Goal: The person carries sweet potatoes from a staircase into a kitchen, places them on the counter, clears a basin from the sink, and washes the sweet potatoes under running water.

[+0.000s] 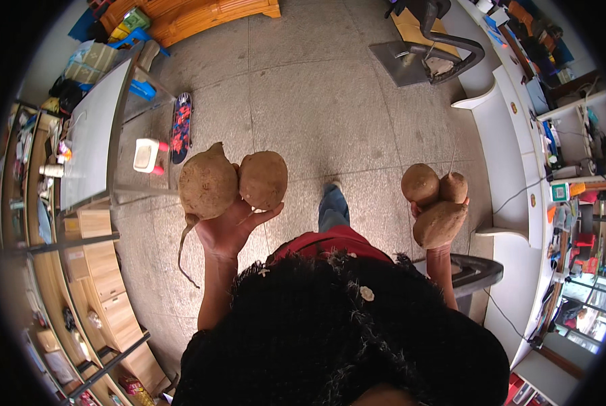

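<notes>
My left hand (227,231), palm up, supports two brown jicama-like root tubers. The larger tuber (207,183) has a pointed top and a long thin root tail hanging past my wrist. Beside it, the rounder tuber (264,179) rests against my fingers, most of which are hidden. Over on the right, my right hand (439,252) holds a cluster of three more tubers: a round one (419,183), a small one (454,188) with a thin root pointing up, and an oblong one (440,224) that covers most of the palm. Both hands are raised above the floor.
A white-topped table (97,132) stands at left, near a skateboard (182,127) and a small stool (146,156). Wooden drawers (107,274) and shelves line the left side. A black-armed chair (435,56) and a white desk (506,147) with a trailing cable are at right.
</notes>
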Tool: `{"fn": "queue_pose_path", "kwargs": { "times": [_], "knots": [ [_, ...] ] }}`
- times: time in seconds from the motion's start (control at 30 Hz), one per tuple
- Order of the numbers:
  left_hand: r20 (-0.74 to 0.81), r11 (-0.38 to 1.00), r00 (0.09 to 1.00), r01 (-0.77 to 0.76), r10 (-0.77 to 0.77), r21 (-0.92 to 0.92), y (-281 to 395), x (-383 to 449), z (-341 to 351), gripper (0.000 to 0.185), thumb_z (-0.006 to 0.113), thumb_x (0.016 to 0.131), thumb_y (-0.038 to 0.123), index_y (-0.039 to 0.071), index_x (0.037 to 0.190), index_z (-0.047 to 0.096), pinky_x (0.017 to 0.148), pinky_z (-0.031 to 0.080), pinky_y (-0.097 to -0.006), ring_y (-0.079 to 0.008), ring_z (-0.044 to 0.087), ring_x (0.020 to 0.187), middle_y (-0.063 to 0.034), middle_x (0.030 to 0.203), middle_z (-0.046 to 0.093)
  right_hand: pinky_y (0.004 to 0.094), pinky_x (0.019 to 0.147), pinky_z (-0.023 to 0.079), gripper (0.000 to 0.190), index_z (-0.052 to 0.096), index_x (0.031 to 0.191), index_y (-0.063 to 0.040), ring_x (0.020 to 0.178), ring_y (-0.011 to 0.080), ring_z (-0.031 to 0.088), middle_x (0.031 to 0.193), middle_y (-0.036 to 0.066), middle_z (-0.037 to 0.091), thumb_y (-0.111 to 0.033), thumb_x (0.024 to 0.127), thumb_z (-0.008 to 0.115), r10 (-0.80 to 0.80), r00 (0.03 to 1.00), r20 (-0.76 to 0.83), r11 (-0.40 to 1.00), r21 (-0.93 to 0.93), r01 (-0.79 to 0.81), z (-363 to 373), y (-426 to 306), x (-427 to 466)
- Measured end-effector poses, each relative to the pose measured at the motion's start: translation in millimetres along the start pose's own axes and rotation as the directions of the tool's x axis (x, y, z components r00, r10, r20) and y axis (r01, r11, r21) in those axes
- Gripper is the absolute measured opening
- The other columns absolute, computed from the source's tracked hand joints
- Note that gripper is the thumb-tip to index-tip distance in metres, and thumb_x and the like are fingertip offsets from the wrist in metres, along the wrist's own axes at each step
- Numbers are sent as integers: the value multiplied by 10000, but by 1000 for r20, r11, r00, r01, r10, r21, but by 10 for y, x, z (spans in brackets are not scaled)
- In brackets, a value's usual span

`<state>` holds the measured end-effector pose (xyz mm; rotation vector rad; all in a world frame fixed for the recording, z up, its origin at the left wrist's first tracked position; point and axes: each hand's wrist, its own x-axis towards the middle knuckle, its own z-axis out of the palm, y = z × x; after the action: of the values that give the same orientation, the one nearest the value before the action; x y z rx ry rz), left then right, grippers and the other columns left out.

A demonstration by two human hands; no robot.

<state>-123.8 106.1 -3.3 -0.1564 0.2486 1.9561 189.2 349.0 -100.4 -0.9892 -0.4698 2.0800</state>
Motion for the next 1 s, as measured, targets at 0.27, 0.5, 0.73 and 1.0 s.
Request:
{"fn": "queue_pose_path", "kwargs": {
  "times": [0.27, 0.5, 0.73, 1.0],
  "knots": [
    [-86, 987, 988, -120, 129, 107, 241, 235, 91, 764, 444, 823, 617, 110, 1377, 305, 968, 133, -748, -405, 133, 1357, -135, 1442, 258, 630, 894, 392, 794, 378, 1342, -232, 1243, 377, 380, 1379, 101, 381, -761, 751, 349, -8, 1000, -20, 996, -92, 6, 430, -235, 377],
    [-97, 931, 934, -324, 342, 166, 512, 153, 45, 703, 486, 824, 589, 205, 1386, 311, 949, 167, -751, -415, 161, 1344, -128, 1433, 266, 622, 886, 399, 809, 388, 1333, -249, 1235, 383, 386, 1380, 98, 381, -789, 732, 339, 101, 995, 10, 995, 15, -102, 714, -263, 780],
    [-38, 888, 918, -370, 395, 272, 811, 391, 75, 670, 480, 846, 562, 192, 1380, 315, 950, 193, -737, -365, 238, 1329, -122, 1397, 333, 615, 893, 394, 823, 380, 1337, -257, 1234, 392, 387, 1386, 95, 369, -800, 723, 313, 157, 988, -16, 988, 4, -157, 926, -345, 956],
    [29, 899, 973, -224, 230, 376, 861, 1076, 78, 768, 427, 849, 618, 163, 1426, 204, 998, 158, -685, -331, 180, 1360, -129, 1443, 246, 622, 868, 413, 818, 390, 1334, -248, 1235, 394, 385, 1372, 96, 382, -789, 724, 326, 79, 992, -100, 997, 8, -78, 1062, -412, 1150]
  ]
}}
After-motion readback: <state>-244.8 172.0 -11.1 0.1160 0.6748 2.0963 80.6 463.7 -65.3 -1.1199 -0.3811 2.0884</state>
